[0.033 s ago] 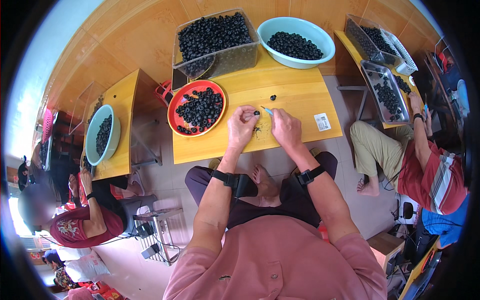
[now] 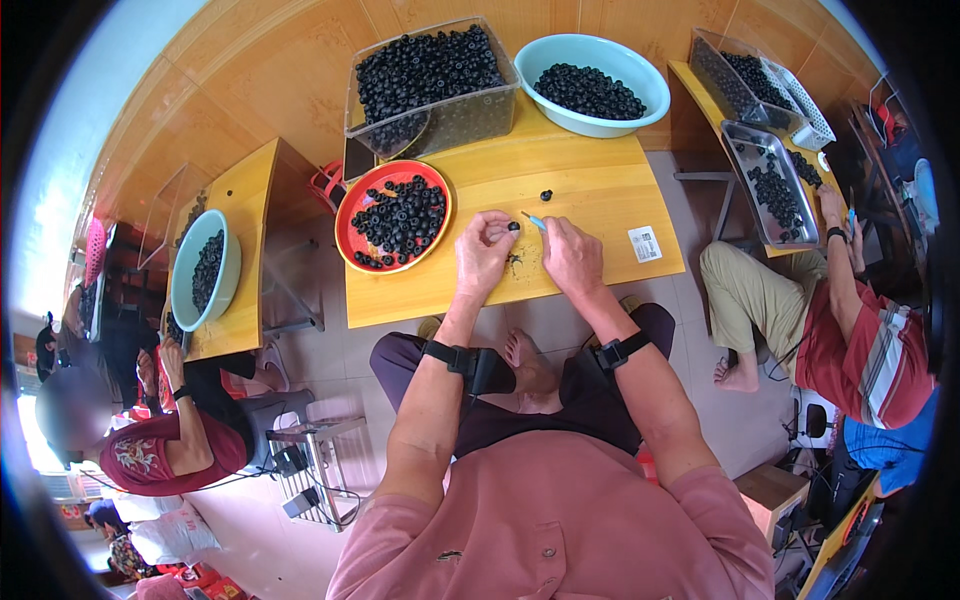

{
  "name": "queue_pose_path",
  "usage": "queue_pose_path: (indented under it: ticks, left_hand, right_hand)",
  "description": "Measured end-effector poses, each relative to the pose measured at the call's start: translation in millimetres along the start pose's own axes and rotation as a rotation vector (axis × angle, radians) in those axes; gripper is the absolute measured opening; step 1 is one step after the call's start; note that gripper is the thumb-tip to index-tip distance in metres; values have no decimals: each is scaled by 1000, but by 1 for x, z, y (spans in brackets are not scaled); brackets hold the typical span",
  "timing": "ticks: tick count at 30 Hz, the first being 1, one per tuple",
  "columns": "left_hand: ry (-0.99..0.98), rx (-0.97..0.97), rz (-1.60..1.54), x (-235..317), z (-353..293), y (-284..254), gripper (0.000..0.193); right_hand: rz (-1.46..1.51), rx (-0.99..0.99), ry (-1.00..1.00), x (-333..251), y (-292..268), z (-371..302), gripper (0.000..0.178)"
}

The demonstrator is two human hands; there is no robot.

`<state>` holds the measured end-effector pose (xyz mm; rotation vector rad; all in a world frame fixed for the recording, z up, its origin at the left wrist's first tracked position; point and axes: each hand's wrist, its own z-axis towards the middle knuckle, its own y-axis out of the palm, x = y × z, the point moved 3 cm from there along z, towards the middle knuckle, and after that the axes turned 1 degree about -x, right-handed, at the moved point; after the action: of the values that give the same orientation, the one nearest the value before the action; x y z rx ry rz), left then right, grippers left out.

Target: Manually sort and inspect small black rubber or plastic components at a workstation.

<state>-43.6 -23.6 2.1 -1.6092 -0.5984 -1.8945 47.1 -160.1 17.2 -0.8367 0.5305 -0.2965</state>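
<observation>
My left hand (image 2: 482, 252) is closed, its thumb and fingers pinching a small black ring-shaped part (image 2: 514, 227). In my right hand (image 2: 573, 257) is a light-blue pen-like tool (image 2: 537, 222), whose thin tip points toward that part without clearly touching it. Both hands are over the yellow table (image 2: 600, 200), close together. One loose black part (image 2: 546, 195) lies just beyond them. Dark scraps (image 2: 514, 260) are scattered on the tabletop between my wrists. Left of my left hand stands a red round tray (image 2: 372, 250) with a gold rim, holding many similar black parts.
At the table's back are a clear plastic bin (image 2: 440, 130) and a pale-blue basin (image 2: 640, 112), both holding black parts. A white label (image 2: 645, 243) is on the right side. Co-workers sit at side tables with another basin (image 2: 232, 265) and a metal tray (image 2: 750, 190).
</observation>
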Motion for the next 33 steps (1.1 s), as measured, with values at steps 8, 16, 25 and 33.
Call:
queue_pose_path:
  ticks: [8,16,25,33]
  left_hand:
    - [42,-50,144,9,-1,6,29]
    - [100,-84,269,13,-3,6,31]
    - [188,-95,365,13,-3,6,33]
    - [189,-93,337,13,-4,6,33]
  right_hand:
    - [304,51,89,-1,-13,5,9]
    - [372,-44,15,-6,-12,11,14]
    - [272,-81,-89,-5,-17,15,15]
    - [129,-109,-163,-6,-11,13,20]
